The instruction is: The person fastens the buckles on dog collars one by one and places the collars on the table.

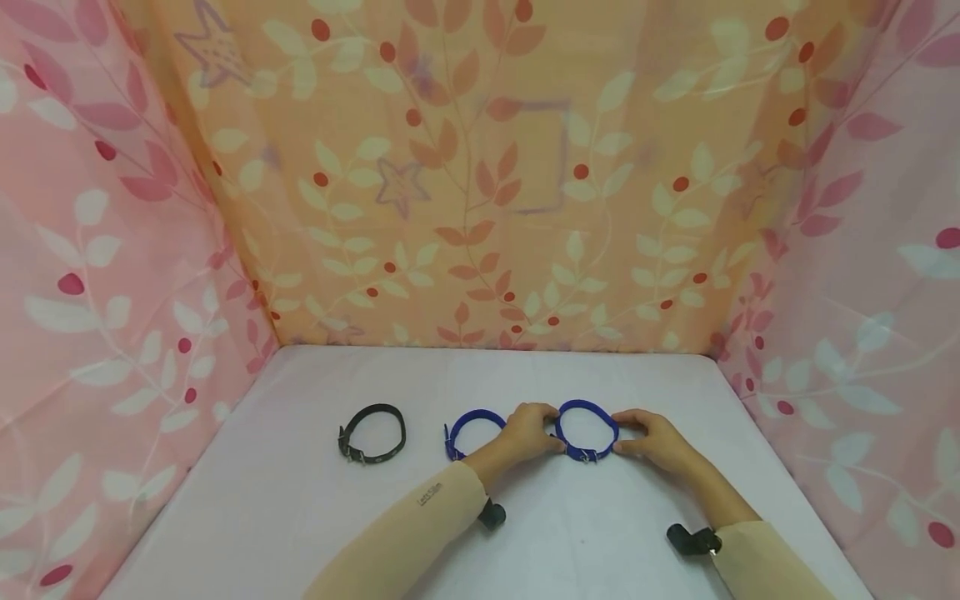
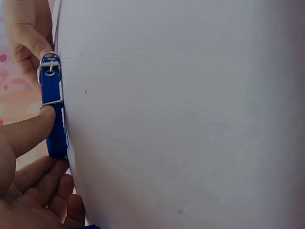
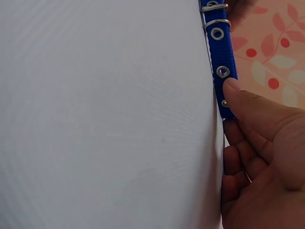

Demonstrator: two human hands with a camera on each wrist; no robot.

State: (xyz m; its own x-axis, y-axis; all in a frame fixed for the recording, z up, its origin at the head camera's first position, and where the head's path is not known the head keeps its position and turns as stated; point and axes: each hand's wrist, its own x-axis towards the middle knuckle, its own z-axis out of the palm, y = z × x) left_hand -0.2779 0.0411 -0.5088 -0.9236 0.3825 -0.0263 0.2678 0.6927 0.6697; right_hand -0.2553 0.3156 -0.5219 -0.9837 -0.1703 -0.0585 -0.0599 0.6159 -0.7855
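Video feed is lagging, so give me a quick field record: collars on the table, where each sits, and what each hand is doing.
collars: three, all buckled into loops
black collar: leftmost, untouched
left blue collar: middle, partly behind the left hand
right blue collar: between both hands
left hand: holds the right blue collar's left side
right hand: thumb pressed on its strap, right side
surface: white table
surround: leaf-print curtain
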